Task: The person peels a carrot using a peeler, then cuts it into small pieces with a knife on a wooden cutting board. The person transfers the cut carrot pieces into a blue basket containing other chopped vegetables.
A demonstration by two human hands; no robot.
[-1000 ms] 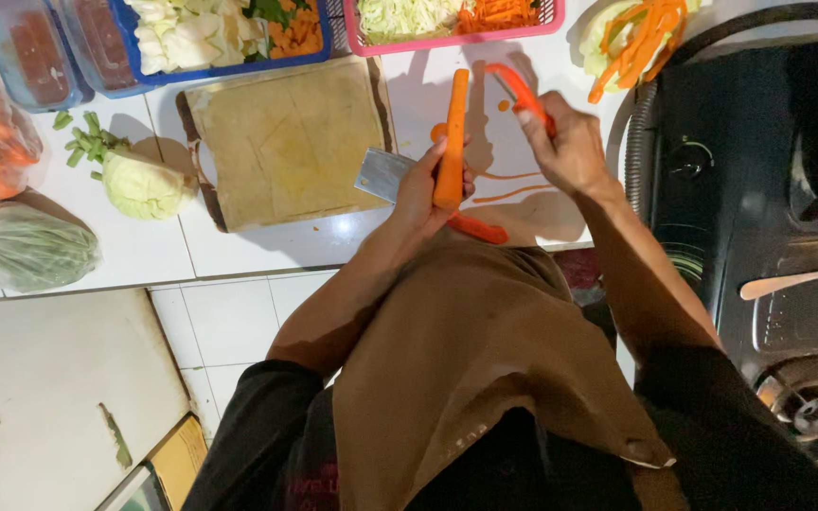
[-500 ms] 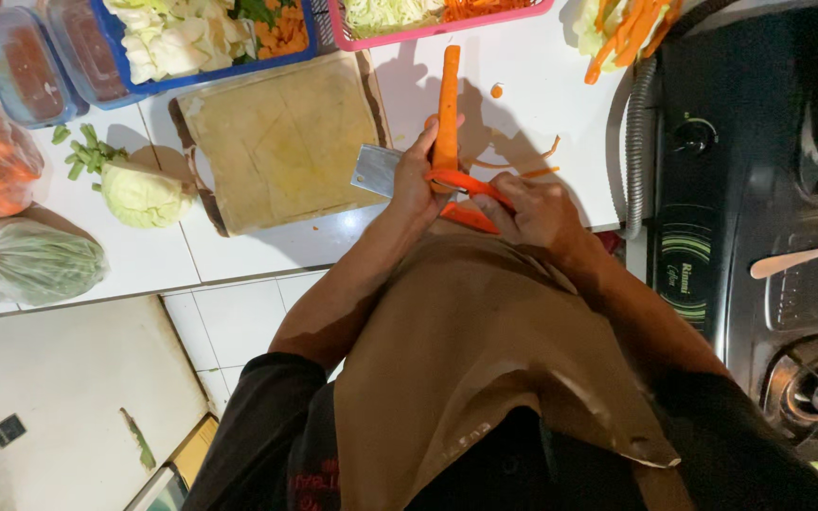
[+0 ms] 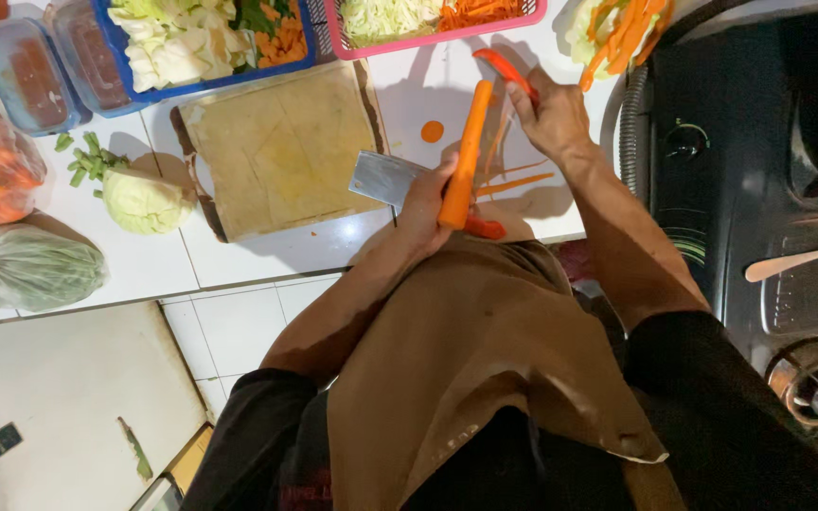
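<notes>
Peeling scene viewed from above. The left hand [image 3: 425, 203] grips the lower end of a long carrot [image 3: 464, 156], fingers curled closed around it, so that the carrot points away from the body over the white tiled counter [image 3: 267, 251]. The right hand [image 3: 551, 118] is closed on an orange-handled peeler [image 3: 504, 71], held at the far tip of the carrot, just beyond the left fingers' reach. Thin carrot peelings [image 3: 513, 180] lie on the counter between the two hands, and a round carrot slice [image 3: 432, 132] lies just left of the carrot. A cleaver blade [image 3: 385, 180] rests beside the left fingers, touching the edge of a wooden cutting board [image 3: 281, 147]. Farther left lie a cabbage piece [image 3: 144, 201] and bagged vegetables [image 3: 26, 270]. Beyond the board stand a blue basket [image 3: 208, 43] and a pink basket [image 3: 433, 19] of cut vegetables.
</notes>
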